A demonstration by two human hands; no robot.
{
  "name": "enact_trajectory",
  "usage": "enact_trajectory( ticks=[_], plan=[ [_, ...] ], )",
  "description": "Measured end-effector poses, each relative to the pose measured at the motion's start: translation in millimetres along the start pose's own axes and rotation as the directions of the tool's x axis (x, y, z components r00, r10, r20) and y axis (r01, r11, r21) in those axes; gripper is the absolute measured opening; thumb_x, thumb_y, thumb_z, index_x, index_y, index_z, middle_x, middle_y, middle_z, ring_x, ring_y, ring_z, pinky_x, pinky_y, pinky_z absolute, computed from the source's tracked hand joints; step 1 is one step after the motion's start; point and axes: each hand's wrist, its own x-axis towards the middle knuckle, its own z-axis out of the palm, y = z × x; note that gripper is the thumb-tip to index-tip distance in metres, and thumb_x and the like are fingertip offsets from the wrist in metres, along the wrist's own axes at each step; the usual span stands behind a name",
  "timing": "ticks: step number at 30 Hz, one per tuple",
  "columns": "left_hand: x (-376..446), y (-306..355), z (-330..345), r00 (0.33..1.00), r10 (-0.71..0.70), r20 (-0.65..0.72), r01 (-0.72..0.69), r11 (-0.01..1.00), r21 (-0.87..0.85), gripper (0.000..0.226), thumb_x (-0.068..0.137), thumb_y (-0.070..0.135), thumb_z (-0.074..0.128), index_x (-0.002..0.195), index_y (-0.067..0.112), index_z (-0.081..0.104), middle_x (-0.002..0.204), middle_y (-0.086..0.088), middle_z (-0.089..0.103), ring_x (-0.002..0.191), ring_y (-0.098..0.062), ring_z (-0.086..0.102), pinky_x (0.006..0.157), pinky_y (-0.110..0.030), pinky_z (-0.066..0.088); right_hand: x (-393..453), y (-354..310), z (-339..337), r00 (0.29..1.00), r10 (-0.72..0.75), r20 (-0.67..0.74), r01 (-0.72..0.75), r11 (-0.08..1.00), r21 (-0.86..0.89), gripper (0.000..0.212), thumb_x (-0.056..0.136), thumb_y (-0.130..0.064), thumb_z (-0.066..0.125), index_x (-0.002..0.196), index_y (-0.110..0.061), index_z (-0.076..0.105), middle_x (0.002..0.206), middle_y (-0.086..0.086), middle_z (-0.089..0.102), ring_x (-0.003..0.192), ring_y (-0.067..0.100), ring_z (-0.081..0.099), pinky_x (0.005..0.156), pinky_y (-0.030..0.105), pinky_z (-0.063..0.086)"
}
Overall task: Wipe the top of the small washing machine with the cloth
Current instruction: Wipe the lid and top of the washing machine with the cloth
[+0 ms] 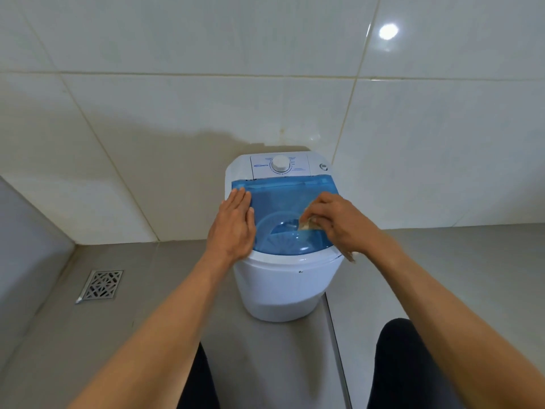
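Gripping a mostly hidden tan cloth (306, 226) in our right hand (343, 224), we press our flat, open left hand (233, 225) on the small white washing machine's translucent blue lid (283, 199).

The washing machine (283, 246) is standing on the floor (132, 335) against the wall (206, 98) at twelve o'clock. A floor drain (101, 286) is lying at nine o'clock of it.

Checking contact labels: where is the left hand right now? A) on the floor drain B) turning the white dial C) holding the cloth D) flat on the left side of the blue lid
D: the left hand lies flat, fingers extended, on the left edge of the blue lid, while the right hand holds the cloth on the lid.
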Motion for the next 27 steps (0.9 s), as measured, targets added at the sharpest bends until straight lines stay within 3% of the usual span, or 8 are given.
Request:
enact_trajectory(
  ticks=[3,5,11,15,18,21,24,27],
  plan=[
    [0.4,0.8,0.1,1.000,0.000,-0.006,0.000,1.000,0.000,0.048,0.103,0.023,0.032,0.149,0.007,0.032,0.159,-0.008,0.024,0.149,-0.020,0.014,0.122,-0.037,0.010,8.2,-4.1,16.2,0.974,0.085,-0.209,-0.076,0.996,0.050,0.026,0.097,-0.007,0.053,0.112,-0.016,0.072,0.101,0.006,0.060,0.099,0.026,0.056,0.082,0.030,0.043],
    [0.2,1.0,0.3,1.000,0.000,-0.010,0.001,1.000,0.008,0.048,0.103,0.023,0.033,0.148,0.007,0.032,0.159,-0.008,0.024,0.149,-0.020,0.015,0.122,-0.037,0.011,10.3,-17.3,29.3,0.962,0.082,-0.262,-0.058,0.993,0.099,0.025,0.098,-0.011,0.052,0.115,-0.014,0.070,0.100,0.007,0.064,0.097,0.028,0.057,0.083,0.026,0.039],
    [1.6,-1.1,0.8,1.000,-0.005,-0.001,0.005,1.000,-0.008,0.049,0.103,0.024,0.033,0.149,0.008,0.032,0.160,-0.007,0.023,0.149,-0.019,0.014,0.122,-0.038,0.012,-24.7,-46.3,61.3,0.910,-0.195,-0.366,0.198,0.980,-0.029,0.019,0.096,-0.008,0.057,0.110,-0.010,0.069,0.108,0.004,0.069,0.093,0.025,0.061,0.085,0.033,0.043],
    [0.6,0.6,0.5,1.000,-0.011,0.001,0.012,1.000,-0.018,0.049,0.103,0.024,0.032,0.149,0.008,0.031,0.160,-0.006,0.022,0.149,-0.018,0.013,0.122,-0.037,0.010,-34.8,-2.1,51.3,0.884,-0.086,-0.460,0.040,0.993,-0.109,0.024,0.098,-0.018,0.056,0.117,-0.012,0.069,0.119,0.002,0.069,0.102,0.029,0.061,0.093,0.036,0.044],
    [0.4,1.4,0.4,1.000,-0.012,0.000,0.012,1.000,-0.001,0.049,0.103,0.025,0.031,0.149,0.008,0.030,0.160,-0.006,0.022,0.149,-0.018,0.013,0.122,-0.035,0.008,-9.2,8.5,44.2,0.898,0.159,-0.410,-0.205,0.976,-0.070,0.039,0.101,-0.032,0.041,0.127,-0.015,0.064,0.129,0.003,0.065,0.120,0.030,0.055,0.106,0.037,0.036],
    [0.6,1.9,0.6,1.000,-0.005,-0.015,0.005,1.000,0.006,0.048,0.103,0.023,0.033,0.149,0.008,0.032,0.159,-0.007,0.024,0.149,-0.020,0.015,0.122,-0.036,0.009,11.5,-17.2,48.2,0.918,0.300,-0.258,-0.343,0.929,-0.138,0.050,0.103,-0.038,0.027,0.148,-0.021,0.041,0.154,0.000,0.041,0.145,0.032,0.029,0.113,0.049,0.031],
    [1.2,-0.2,1.6,1.000,0.003,-0.023,-0.003,1.000,-0.006,0.047,0.102,0.020,0.036,0.147,0.006,0.035,0.158,-0.009,0.026,0.148,-0.022,0.017,0.122,-0.038,0.012,-2.7,-62.9,59.3,0.979,0.183,-0.091,-0.196,0.966,-0.168,0.058,0.101,-0.040,0.013,0.156,-0.023,0.023,0.165,-0.005,0.016,0.153,0.027,0.002,0.119,0.045,0.018],
    [1.7,-1.3,2.1,1.000,0.003,-0.018,-0.004,0.999,-0.036,0.047,0.102,0.021,0.035,0.147,0.006,0.035,0.159,-0.009,0.026,0.149,-0.021,0.016,0.122,-0.039,0.012,-35.5,-71.0,61.4,0.998,0.053,-0.018,-0.055,0.983,-0.177,0.062,0.098,-0.045,0.006,0.156,-0.030,0.020,0.164,-0.011,0.012,0.153,0.018,-0.004,0.120,0.040,0.010]
  ],
)
